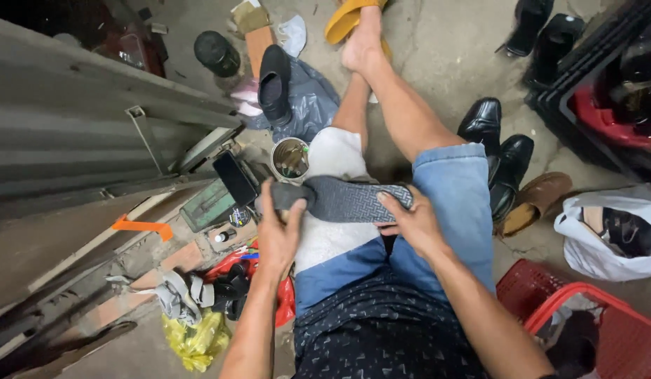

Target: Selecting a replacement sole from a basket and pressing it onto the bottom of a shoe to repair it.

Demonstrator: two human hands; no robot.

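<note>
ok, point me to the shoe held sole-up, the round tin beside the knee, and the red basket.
shoe (353, 198), head view, middle of the patterned sole.
round tin (290, 158), head view, its open top.
red basket (543, 309), head view, upper rim.

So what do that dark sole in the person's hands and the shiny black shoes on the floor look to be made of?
The shoe sole, held between the left hand and right hand, looks like matte dark grey rubber: it carries a moulded criss-cross tread and no shine. The black dress shoes look like polished leather or a leather-like synthetic, given their bright glossy highlights; the view can't settle which.
</note>
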